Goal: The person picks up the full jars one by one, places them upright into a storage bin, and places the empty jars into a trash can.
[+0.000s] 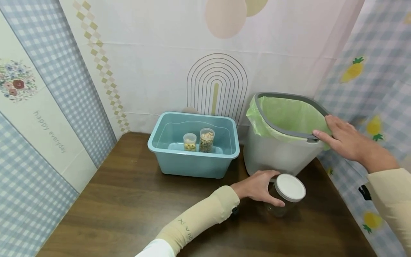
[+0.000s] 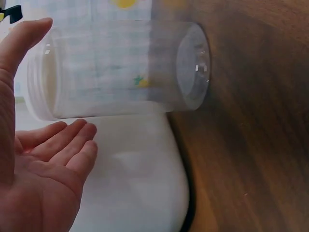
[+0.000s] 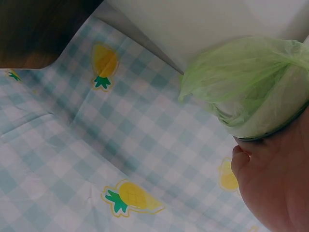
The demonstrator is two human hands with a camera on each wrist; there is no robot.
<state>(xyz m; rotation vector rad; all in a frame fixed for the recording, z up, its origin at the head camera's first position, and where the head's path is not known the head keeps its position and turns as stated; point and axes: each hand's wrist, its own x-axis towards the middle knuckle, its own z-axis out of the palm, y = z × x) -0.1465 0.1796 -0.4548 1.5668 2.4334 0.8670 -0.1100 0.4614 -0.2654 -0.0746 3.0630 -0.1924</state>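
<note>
My left hand (image 1: 258, 186) reaches to a clear jar with a white lid (image 1: 290, 187) on the table, thumb and fingers spread either side of it. In the left wrist view the see-through jar (image 2: 120, 72) shows no contents, and a gap shows between the fingers (image 2: 72, 145) and its wall. My right hand (image 1: 348, 140) grips the grey rim of a white trash bin (image 1: 273, 151) at its right corner. A green bag (image 1: 289, 109) lines the bin and folds over the rim. In the right wrist view, the right hand (image 3: 277, 179) lies along the rim, its fingertips mostly hidden.
Left of the bin stands a blue plastic tub (image 1: 192, 165) holding two small clear containers (image 1: 206, 140) of pale, nut-like pieces. Everything stands on a dark wooden table (image 1: 128, 207). Patterned cloths hang behind and at both sides, with a checked curtain (image 3: 159, 130) along the right edge.
</note>
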